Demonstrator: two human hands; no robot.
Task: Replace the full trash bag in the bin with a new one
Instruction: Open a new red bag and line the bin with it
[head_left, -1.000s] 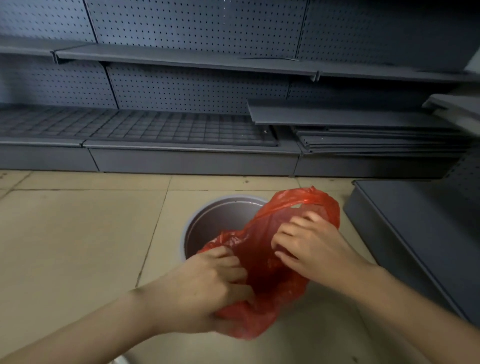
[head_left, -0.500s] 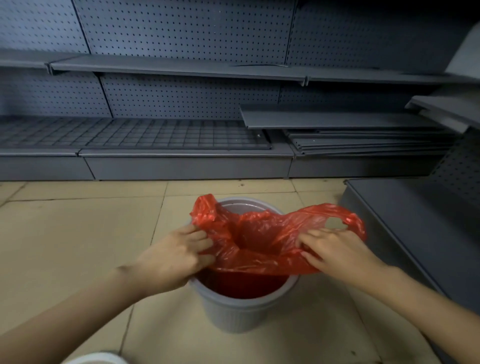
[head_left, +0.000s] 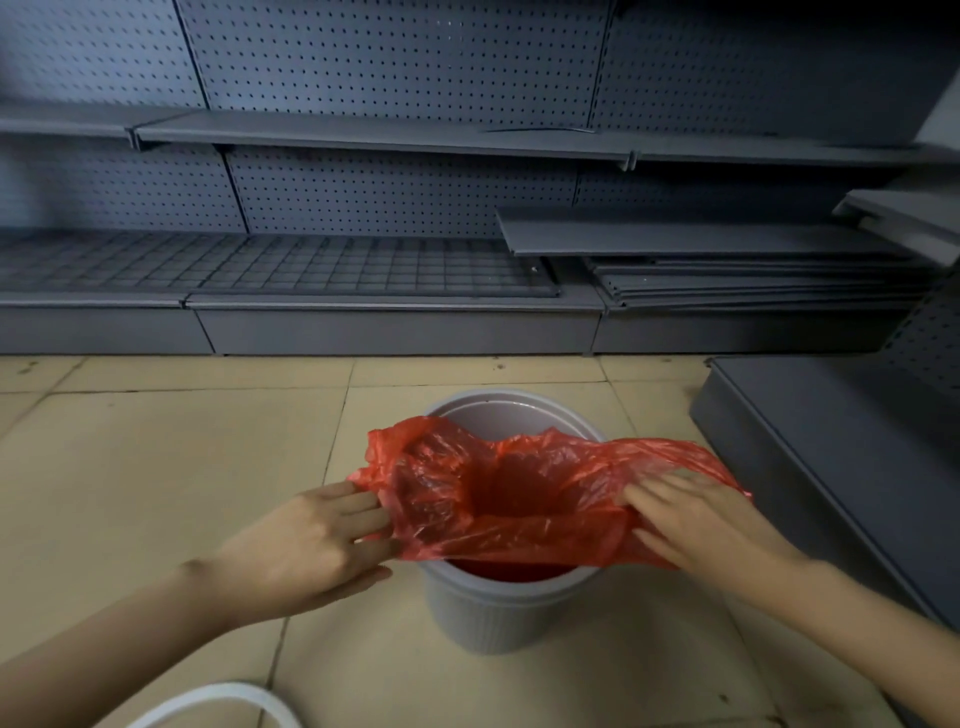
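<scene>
Both hands' fingers (head_left: 363, 512) grip red bag (head_left: 498, 499) spread over bin (head_left: 498, 613)

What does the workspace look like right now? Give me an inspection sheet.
Surface: beige tiled floor.
Job's things: grey ribbed bin upright; red bag open-mouthed, hanging into it, edges not yet over the rim.
Clutter: white curved rim at the bottom edge.
Grippers: left hand holds the bag's left edge; right hand holds its right edge.
Cables: nothing seen.
Surroundings: grey pegboard shelving, stacked shelf panels.
</scene>
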